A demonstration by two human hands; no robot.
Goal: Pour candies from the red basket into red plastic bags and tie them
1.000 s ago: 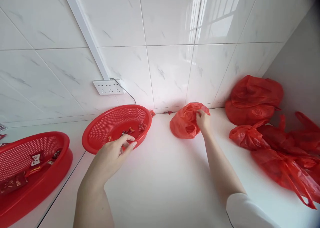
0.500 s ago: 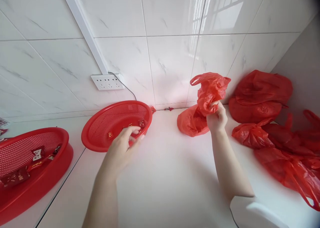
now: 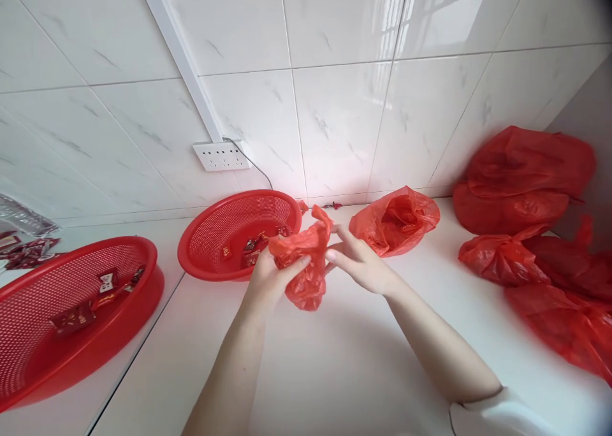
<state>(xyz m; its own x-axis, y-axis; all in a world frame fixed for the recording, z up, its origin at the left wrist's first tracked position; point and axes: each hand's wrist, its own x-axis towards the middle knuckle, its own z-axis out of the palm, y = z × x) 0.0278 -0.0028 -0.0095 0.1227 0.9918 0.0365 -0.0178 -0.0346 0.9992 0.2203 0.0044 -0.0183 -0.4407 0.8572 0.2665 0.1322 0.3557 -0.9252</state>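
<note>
A small crumpled red plastic bag (image 3: 308, 289) is held up over the white counter, in front of a red mesh basket. My left hand (image 3: 272, 273) grips its left side, the thumb lying across the front. At its right edge, the fingertips and thumb of my right hand (image 3: 361, 264) take hold of the thin plastic; part of those fingers is hidden behind the bag. The red basket (image 3: 191, 264) just beyond holds several small wrapped packets (image 3: 251, 257). Another red plastic bag (image 3: 373, 235) sits with its mouth gaping near the wall, behind my right hand.
Several filled red bags (image 3: 516, 213) are heaped at the right. A second red basket (image 3: 148, 289) with packets (image 3: 74, 318) stands at the left, by a pile of packets (image 3: 31, 251). A power strip (image 3: 222, 157) with a cable is on the tiled wall (image 3: 339, 123).
The small bag came away from beside the other bag, moving left and toward me. My left hand left the basket and closed on it. The other bag's mouth now shows.
</note>
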